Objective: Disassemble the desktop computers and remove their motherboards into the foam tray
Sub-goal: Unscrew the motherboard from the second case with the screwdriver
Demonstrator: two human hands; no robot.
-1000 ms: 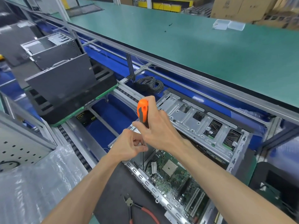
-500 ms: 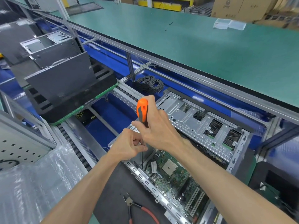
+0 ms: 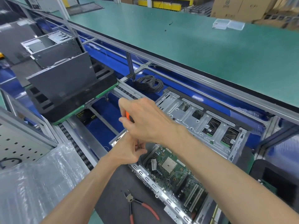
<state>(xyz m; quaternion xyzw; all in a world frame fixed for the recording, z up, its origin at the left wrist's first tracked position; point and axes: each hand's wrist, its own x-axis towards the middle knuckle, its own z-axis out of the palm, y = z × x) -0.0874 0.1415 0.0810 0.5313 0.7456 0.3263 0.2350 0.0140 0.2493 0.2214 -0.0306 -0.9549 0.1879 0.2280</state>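
An open silver computer case (image 3: 202,126) lies on the conveyor, with its green motherboard (image 3: 174,173) still inside. My right hand (image 3: 145,120) grips the orange handle of a screwdriver (image 3: 128,116), held upright over the case's near-left corner; my fingers cover most of the handle. Just below, my left hand (image 3: 129,152) pinches the thin metal shaft. The tip is hidden inside the case. A black foam tray (image 3: 48,101) on a green carrier sits to the left, with a dark case panel (image 3: 61,83) standing in it.
Red-handled pliers (image 3: 139,206) lie on the dark mat in front of the case. A coil of black cable (image 3: 149,84) sits behind it. Bubble wrap (image 3: 32,183) fills the lower left. A green worktable (image 3: 194,50) runs along the far side.
My right hand has rolled over the screwdriver handle, hiding most of the orange that showed before. The left hand stays pinched on the shaft. The case has not moved.
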